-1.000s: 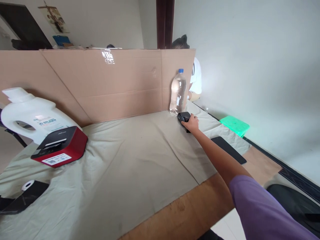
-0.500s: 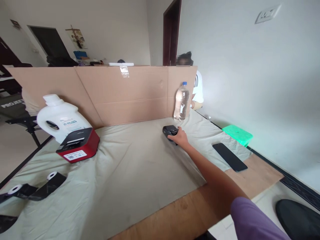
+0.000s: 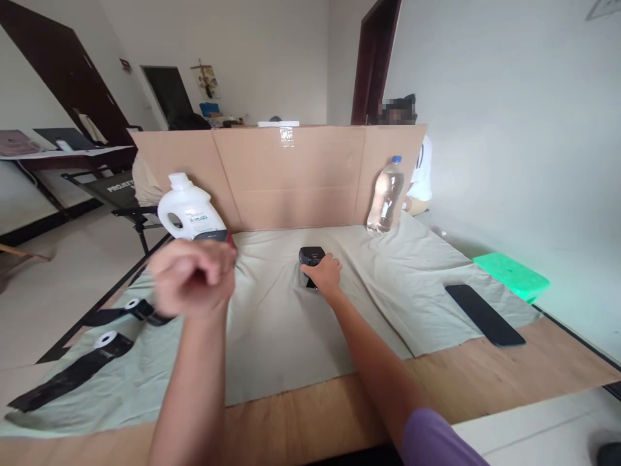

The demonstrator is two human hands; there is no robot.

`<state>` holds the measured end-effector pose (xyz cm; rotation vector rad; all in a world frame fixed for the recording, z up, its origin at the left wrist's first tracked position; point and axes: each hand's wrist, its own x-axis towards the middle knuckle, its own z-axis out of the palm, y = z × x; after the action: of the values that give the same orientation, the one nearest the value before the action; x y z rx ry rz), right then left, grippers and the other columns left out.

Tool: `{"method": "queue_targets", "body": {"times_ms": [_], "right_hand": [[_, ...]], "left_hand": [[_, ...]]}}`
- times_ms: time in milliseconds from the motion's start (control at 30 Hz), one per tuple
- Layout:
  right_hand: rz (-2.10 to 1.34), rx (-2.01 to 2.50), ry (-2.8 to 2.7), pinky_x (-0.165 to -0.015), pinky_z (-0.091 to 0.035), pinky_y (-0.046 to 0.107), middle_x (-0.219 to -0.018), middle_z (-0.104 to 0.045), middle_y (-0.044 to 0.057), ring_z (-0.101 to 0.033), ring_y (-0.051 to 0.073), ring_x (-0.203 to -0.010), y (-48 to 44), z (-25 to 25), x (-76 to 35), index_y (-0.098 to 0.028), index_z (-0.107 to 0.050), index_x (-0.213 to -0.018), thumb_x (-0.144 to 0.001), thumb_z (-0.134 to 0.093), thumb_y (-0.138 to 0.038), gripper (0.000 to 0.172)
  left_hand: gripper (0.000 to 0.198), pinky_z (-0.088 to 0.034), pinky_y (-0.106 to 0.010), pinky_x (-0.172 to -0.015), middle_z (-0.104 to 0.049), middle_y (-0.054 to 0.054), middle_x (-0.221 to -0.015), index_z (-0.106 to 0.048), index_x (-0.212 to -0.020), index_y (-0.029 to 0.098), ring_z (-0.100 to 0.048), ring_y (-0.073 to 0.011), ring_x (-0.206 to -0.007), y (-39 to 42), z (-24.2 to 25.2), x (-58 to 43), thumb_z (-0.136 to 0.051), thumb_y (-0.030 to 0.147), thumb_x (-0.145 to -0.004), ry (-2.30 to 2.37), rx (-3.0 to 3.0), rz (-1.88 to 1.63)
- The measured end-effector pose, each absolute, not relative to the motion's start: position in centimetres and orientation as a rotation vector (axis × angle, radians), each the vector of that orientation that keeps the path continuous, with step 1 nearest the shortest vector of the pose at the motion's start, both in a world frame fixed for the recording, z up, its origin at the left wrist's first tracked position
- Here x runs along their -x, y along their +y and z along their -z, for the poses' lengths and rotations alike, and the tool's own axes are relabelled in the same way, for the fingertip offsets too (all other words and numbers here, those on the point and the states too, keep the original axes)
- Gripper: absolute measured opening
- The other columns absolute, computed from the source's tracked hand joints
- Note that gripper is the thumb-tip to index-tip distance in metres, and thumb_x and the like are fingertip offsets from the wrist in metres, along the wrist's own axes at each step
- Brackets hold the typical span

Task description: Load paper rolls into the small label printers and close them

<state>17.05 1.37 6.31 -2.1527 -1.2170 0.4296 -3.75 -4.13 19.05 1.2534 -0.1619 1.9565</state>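
Observation:
My right hand (image 3: 327, 272) is closed around a small black boxy device (image 3: 311, 253), possibly a portable printer, at the middle of the cloth. The thumb lies on its near left side, the fingers on its right, and the hand hides part of it. My left hand (image 3: 191, 275) is raised nearer the camera, blurred, with its fingers curled in and nothing visible in them. Behind that hand, a red and black box-shaped machine (image 3: 213, 235) is mostly hidden. A white jug (image 3: 196, 210) with a handle stands just behind the machine.
Rolls of black strip (image 3: 112, 346) with white cores lie at the left. A water bottle (image 3: 387, 197) stands before the cardboard screen (image 3: 295, 175). A black phone-like slab (image 3: 485, 314) lies at the right, near a green stool (image 3: 512, 275). Another person (image 3: 423, 171) sits behind the screen.
My left hand has come into view at the left, covering most of the red machine. The view has turned left. My right hand has drawn the black device towards the middle and turned it.

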Motion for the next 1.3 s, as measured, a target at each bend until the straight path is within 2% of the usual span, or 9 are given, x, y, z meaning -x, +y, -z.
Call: {"method": "queue_targets", "body": {"times_ms": [133,300,367,467,533,667,800,1067,1300], "right_hand": [[-0.264,2.174,-1.217,-0.099,-0.043,0.045,-0.122,-0.055,0.028,-0.05,0.04,-0.118,1.1,-4.5,-15.1,-0.002,-0.049,-0.129,-0.063,-0.077,-0.049,0.086],[-0.382,2.119,-1.366,-0.097,-0.044,0.049,-0.134,-0.05,0.031,-0.054,0.043,-0.12,0.7,-4.2,-17.2,-0.001,-0.02,-0.154,-0.071,-0.068,-0.067,0.117],[-0.506,2.01,-1.441,-0.097,-0.044,0.047,-0.135,-0.052,0.028,-0.058,0.039,-0.118,0.6,-4.0,-19.3,-0.004,-0.018,-0.156,-0.079,-0.055,-0.074,0.11],[-0.606,1.8,-1.495,-0.095,-0.046,0.039,-0.117,-0.066,0.019,-0.064,0.029,-0.107,0.7,-2.9,-22.2,-0.007,-0.031,-0.152,-0.094,-0.036,-0.063,0.081],[-0.585,1.714,-1.48,-0.092,-0.046,0.035,-0.106,-0.071,0.013,-0.066,0.024,-0.101,0.8,-1.9,-23.4,-0.01,-0.043,-0.145,-0.099,-0.031,-0.052,0.064],[-0.512,1.676,-1.533,-0.095,-0.045,0.035,-0.114,-0.071,0.012,-0.064,0.024,-0.107,0.9,-0.7,-23.9,-0.016,-0.056,-0.135,-0.1,-0.033,-0.044,0.05],[-0.494,1.641,-1.615,-0.1,-0.044,0.036,-0.126,-0.068,0.012,-0.061,0.024,-0.116,1.0,-0.6,-23.7,-0.018,-0.062,-0.128,-0.1,-0.034,-0.039,0.045],[-0.471,1.688,-1.63,-0.098,-0.046,0.039,-0.126,-0.068,0.011,-0.062,0.027,-0.115,1.2,-0.6,-23.8,-0.018,-0.062,-0.13,-0.101,-0.034,-0.038,0.046],[-0.462,1.697,-1.75,-0.105,-0.042,0.04,-0.144,-0.057,0.011,-0.054,0.029,-0.129,1.0,-0.7,-23.6,-0.019,-0.042,-0.152,-0.101,-0.033,-0.037,0.055]], "left_hand": [[0.019,-0.026,-0.017,-0.041,-0.036,0.005,-0.036,-0.062,-0.055,0.012,-0.029,-0.0053,-0.035,0.7,-14.5,0.2,-0.064,0.022,-0.072,0.266,-1.328,-1.786],[0.017,-0.024,-0.018,-0.037,-0.036,0.006,-0.039,-0.055,-0.058,0.017,-0.031,-0.0062,-0.034,4.1,-7.4,-2.2,-0.059,0.03,-0.068,0.507,-0.845,-1.482],[0.015,-0.036,-0.019,-0.041,-0.051,0.003,-0.048,-0.056,-0.065,0.017,-0.048,-0.0089,-0.04,4.7,-5.6,-2.4,-0.057,0.032,-0.069,0.586,-0.698,-1.406],[0.015,-0.056,-0.029,-0.069,-0.07,-0.006,-0.072,-0.058,-0.076,0.017,-0.071,-0.018,-0.07,5.3,-3.7,-2.4,-0.055,0.031,-0.073,0.696,-0.587,-1.336],[0.015,-0.056,-0.035,-0.085,-0.073,-0.009,-0.081,-0.059,-0.08,0.016,-0.074,-0.0215,-0.082,5.8,-2.7,-2.4,-0.054,0.03,-0.076,0.74,-0.572,-1.318],[0.017,-0.054,-0.038,-0.092,-0.074,-0.01,-0.086,-0.06,-0.083,0.016,-0.074,-0.0225,-0.086,6.3,-1.2,-2.3,-0.053,0.031,-0.08,0.809,-0.623,-1.299],[0.021,-0.052,-0.042,-0.096,-0.075,-0.011,-0.089,-0.06,-0.084,0.015,-0.074,-0.0241,-0.088,6.5,-0.4,-2.4,-0.055,0.035,-0.08,0.82,-0.737,-1.303],[0.02,-0.046,-0.046,-0.107,-0.075,-0.013,-0.109,-0.063,-0.092,0.017,-0.07,-0.0268,-0.109,5.7,0.4,-3.5,-0.057,0.03,-0.077,0.935,-1.027,-1.302],[0.031,-0.039,-0.047,-0.115,-0.073,-0.009,-0.117,-0.065,-0.1,0.019,-0.064,-0.0258,-0.122,5.8,1.3,-3.8,-0.054,0.012,-0.072,1.007,-1.296,-1.294]]}}
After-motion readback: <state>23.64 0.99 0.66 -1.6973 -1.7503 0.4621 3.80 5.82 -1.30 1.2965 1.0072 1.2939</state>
